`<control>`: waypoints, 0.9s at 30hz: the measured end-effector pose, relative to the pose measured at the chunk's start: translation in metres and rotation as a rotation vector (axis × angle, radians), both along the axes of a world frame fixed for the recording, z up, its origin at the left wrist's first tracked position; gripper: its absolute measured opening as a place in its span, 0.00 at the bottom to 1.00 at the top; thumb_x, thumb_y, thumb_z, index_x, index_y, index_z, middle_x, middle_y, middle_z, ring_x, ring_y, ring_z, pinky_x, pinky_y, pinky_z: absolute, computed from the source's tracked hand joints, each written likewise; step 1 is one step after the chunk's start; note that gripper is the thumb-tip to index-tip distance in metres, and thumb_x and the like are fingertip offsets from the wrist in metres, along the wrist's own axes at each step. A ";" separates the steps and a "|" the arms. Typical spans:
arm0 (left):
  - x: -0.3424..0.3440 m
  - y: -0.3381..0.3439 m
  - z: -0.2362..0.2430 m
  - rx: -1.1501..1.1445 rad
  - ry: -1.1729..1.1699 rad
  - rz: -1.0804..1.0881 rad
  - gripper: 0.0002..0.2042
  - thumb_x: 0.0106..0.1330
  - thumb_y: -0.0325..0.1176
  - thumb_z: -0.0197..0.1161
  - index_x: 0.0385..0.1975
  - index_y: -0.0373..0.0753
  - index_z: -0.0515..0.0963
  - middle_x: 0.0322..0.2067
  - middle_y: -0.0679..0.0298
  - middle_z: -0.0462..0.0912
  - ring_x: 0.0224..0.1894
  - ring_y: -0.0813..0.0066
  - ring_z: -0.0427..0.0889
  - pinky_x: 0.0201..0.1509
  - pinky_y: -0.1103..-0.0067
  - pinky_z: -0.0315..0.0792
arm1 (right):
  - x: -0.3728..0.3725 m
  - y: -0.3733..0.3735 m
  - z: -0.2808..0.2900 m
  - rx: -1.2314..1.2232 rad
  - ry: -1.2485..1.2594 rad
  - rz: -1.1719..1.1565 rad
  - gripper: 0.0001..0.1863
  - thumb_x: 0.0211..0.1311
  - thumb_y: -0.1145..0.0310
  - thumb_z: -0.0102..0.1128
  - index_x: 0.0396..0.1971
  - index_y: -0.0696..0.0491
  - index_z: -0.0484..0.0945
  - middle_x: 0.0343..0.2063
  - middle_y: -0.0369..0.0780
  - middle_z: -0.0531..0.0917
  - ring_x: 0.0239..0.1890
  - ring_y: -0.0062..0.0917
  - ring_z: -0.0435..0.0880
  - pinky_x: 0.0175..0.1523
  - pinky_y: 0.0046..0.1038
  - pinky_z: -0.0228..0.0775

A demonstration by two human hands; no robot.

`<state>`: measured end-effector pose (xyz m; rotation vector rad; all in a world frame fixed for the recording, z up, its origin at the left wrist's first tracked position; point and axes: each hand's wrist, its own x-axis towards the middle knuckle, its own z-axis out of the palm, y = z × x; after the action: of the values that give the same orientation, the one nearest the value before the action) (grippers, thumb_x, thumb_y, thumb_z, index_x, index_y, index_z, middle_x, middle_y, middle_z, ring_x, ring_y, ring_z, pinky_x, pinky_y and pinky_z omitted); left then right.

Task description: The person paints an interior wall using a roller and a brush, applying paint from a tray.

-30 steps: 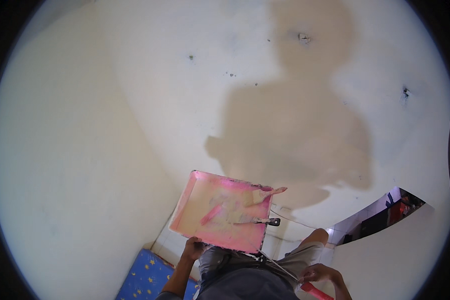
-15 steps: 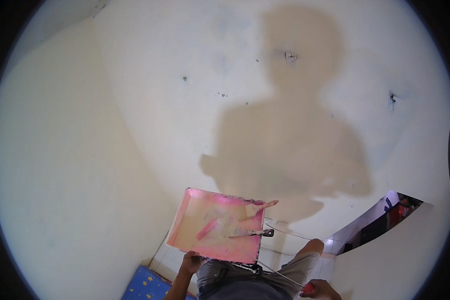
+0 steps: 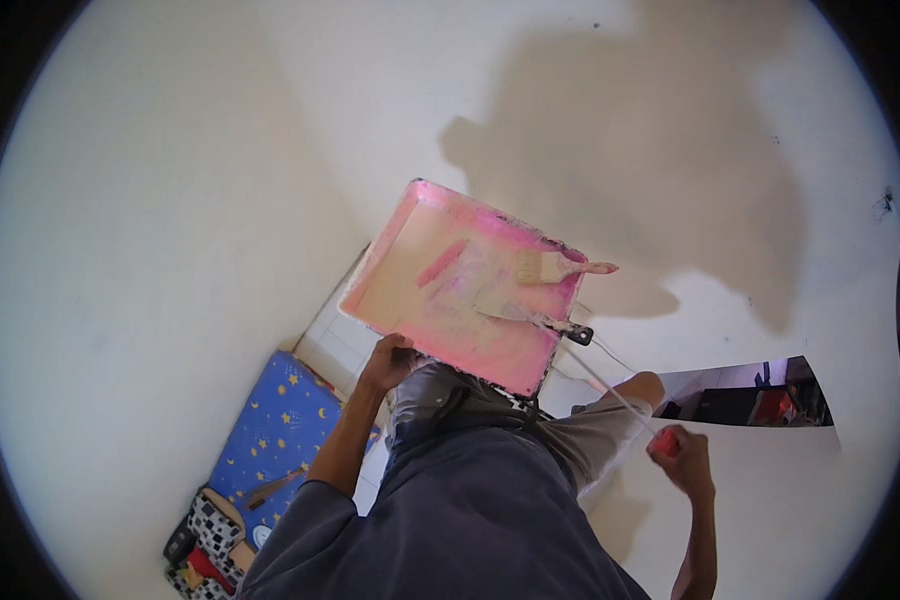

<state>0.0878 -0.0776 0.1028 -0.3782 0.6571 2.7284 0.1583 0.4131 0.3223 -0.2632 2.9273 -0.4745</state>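
Pink, paint-smeared tray (image 3: 395, 275) sits just beyond the wearer's grey shorts (image 3: 418, 402), near the wall (image 3: 380, 90). From my end I read the left hand (image 3: 386, 362) as pinching its near left edge, fingers curled at the rim. Right hand (image 3: 684, 460): closed round the red handle (image 3: 663, 442) of a thin rod (image 3: 610, 390), off the tray's right side. Rod slants up-left over the tray; I cannot tell whether its tip touches anything. Inside: brush (image 3: 542, 267) and scraper (image 3: 560, 327), both with handles overhanging the right rim. Blue star-patterned mat (image 3: 280, 410) lies low left; broad shadow (image 3: 630, 170) darkens the wall.
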 end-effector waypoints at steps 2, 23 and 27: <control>0.004 0.003 0.003 -0.035 0.010 -0.002 0.19 0.52 0.27 0.54 0.46 0.30 0.71 0.46 0.56 0.76 0.49 0.63 0.75 0.55 0.62 0.68 | -0.022 -0.005 0.008 -0.053 -0.015 -0.014 0.17 0.41 0.63 0.69 0.29 0.56 0.76 0.18 0.44 0.78 0.21 0.36 0.78 0.29 0.31 0.70; 0.004 0.002 -0.004 -0.038 0.022 -0.030 0.18 0.53 0.28 0.54 0.45 0.31 0.71 0.44 0.58 0.77 0.47 0.66 0.75 0.56 0.65 0.66 | -0.162 -0.042 0.061 0.065 -0.163 0.182 0.15 0.41 0.62 0.67 0.23 0.59 0.77 0.18 0.46 0.79 0.19 0.37 0.77 0.29 0.31 0.70; 0.007 0.005 0.013 -0.043 -0.003 -0.035 0.16 0.53 0.28 0.54 0.43 0.33 0.71 0.42 0.59 0.77 0.46 0.67 0.75 0.55 0.65 0.67 | -0.164 -0.040 0.064 0.115 -0.160 0.190 0.16 0.40 0.61 0.67 0.23 0.59 0.77 0.20 0.46 0.79 0.22 0.37 0.78 0.31 0.33 0.70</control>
<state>0.0948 -0.0727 0.1154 -0.3770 0.7155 2.6836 -0.0059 0.3734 0.3862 -0.4602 2.7277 -0.2840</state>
